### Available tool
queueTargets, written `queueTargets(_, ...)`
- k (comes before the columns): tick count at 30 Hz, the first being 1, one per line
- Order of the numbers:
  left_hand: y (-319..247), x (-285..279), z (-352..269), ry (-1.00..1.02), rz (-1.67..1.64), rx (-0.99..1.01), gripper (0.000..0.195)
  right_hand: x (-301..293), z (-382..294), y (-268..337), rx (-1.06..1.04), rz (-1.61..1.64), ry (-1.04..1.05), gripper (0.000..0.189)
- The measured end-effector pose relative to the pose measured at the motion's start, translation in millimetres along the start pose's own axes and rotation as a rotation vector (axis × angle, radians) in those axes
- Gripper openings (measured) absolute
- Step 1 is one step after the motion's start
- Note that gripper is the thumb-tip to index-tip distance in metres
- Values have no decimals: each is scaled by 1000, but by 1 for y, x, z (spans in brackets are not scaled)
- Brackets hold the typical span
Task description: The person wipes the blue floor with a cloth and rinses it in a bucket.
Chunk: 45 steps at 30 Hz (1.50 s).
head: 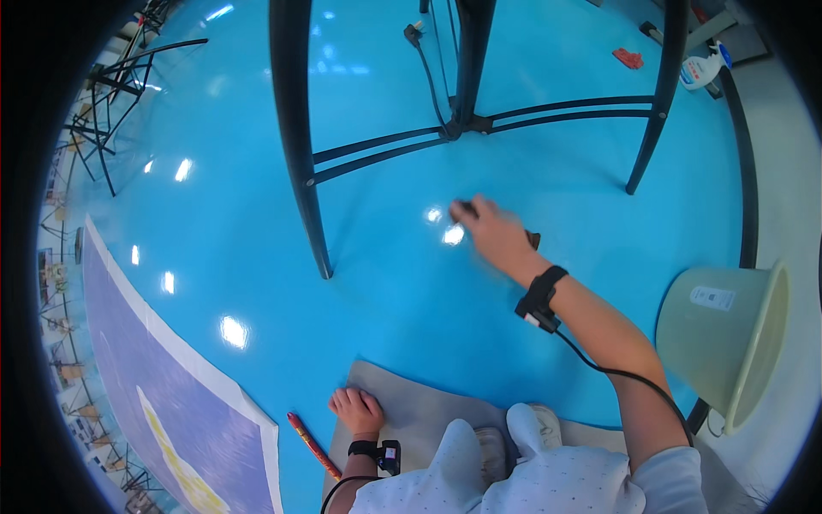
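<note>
My right hand is stretched out over the glossy blue floor. It grips a dark handheld object, whose ends show on both sides of the hand. Motion blur and the fingers hide what kind of object it is. My left hand rests with curled fingers on a grey mat by my knees, and nothing shows in it. A red patterned stick lies left of that hand, partly over the mat's edge. Both wrists wear black strapped devices with cables.
Ahead stand black table legs joined by curved bars, with a black power plug hanging. At right are a pale green bucket, lying on its side, a spray bottle and a red cloth. A purple painted sheet lies at left.
</note>
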<state>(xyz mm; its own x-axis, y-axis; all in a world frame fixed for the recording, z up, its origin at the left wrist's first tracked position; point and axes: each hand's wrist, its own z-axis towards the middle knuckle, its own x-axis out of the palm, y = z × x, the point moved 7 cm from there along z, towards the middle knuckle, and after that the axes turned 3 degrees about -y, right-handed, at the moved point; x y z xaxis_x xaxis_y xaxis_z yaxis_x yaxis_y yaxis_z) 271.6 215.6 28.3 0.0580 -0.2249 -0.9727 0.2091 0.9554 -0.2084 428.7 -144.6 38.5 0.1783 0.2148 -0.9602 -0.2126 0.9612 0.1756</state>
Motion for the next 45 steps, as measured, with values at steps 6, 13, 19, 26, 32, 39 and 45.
queueTargets(6,-3,-2,3,-41,-39,12,6,13,-18,15,333,413,196,38)
queueTargets(13,-1,-1,4,-7,-57,-4,6,-31,-44,-38,-19,114,15,20)
queueTargets(19,-3,-1,7,-31,-65,22,6,-55,-39,-182,558,-74,-489,26)
queueTargets(26,-1,-1,1,-28,-28,50,7,52,-1,-50,307,879,-167,26)
queueTargets(32,-7,-1,3,-7,-25,25,6,35,-61,149,-544,444,13,38)
queueTargets(39,-3,0,4,-51,-53,41,6,-20,-86,92,-557,392,110,32)
queueTargets(45,-1,-1,6,-46,-83,18,6,-57,-82,-142,265,61,-279,37)
